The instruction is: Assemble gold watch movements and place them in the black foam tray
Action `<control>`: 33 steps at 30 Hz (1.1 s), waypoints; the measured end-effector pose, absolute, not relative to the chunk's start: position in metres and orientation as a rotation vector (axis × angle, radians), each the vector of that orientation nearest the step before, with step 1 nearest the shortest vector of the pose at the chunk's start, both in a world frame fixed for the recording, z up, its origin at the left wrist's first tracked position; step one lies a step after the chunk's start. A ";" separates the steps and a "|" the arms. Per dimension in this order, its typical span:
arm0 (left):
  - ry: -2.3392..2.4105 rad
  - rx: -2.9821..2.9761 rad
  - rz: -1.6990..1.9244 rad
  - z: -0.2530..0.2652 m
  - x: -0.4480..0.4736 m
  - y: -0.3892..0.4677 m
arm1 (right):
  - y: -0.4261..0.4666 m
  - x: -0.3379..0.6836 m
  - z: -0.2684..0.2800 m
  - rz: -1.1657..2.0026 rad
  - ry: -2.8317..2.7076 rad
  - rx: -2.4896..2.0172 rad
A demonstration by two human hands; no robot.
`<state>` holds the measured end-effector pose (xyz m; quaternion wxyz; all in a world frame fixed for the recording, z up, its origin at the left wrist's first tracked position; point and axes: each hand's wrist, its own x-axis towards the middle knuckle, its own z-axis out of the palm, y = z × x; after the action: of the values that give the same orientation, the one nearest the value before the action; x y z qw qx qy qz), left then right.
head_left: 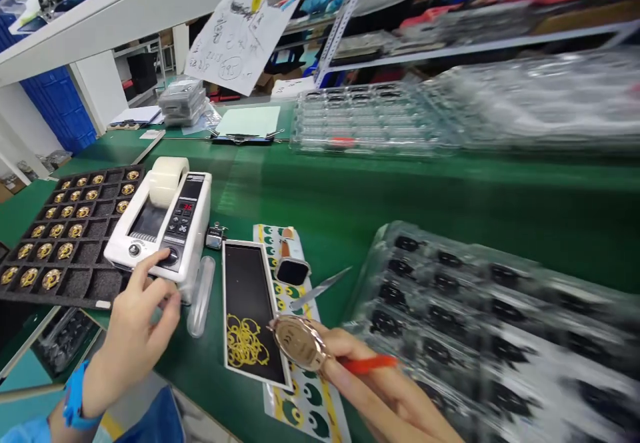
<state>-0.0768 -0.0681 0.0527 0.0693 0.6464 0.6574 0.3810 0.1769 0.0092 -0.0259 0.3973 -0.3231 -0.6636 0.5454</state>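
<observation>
My left hand (pixel 145 316) reaches to the white tape dispenser (pixel 197 230), its index fingertip on the round black button. The thumb and other fingers are loosely bent, holding nothing. Between the thumb and fingers of my right hand (pixel 370 376) is a rose-gold round watch case (pixel 299 342), its engraved back turned toward me. An orange-red strip (pixel 370 364) shows between the same fingers, and a pointed metal blade (pixel 327 286) sticks out beyond the watch case; whether they are one tool I cannot tell. Below lies a shallow black tray (pixel 245 283) holding yellow rings (pixel 246 343).
Left stands a black foam tray (pixel 75 290) with gold round parts. Clear plastic trays (pixel 465 296) with black parts lie right. A smartwatch (pixel 293 271) rests on a sticker sheet (pixel 310 396). Nearby are a clear tube (pixel 202 296), a small metal counter (pixel 215 236) and a clipboard (pixel 249 123).
</observation>
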 end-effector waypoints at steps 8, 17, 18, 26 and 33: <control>1.318 1.701 1.025 0.048 -0.035 -0.057 | 0.005 0.172 -0.013 1.833 -1.355 -0.869; 1.261 1.489 0.902 0.035 -0.013 -0.029 | 0.006 0.172 -0.006 1.850 -1.445 -0.772; 1.267 1.486 0.888 0.035 -0.013 -0.029 | 0.006 0.172 -0.006 1.856 -1.452 -0.766; 1.288 1.484 0.852 0.036 -0.012 -0.029 | 0.005 0.173 -0.010 1.904 -1.440 -0.746; 1.299 1.521 0.852 0.034 -0.012 -0.027 | 0.006 0.173 -0.012 1.926 -1.442 -0.712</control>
<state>-0.0122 -0.0275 0.0340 0.4649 0.6194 0.5291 0.3468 0.1731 0.0061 -0.0118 0.3110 -0.2695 -0.5461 0.7297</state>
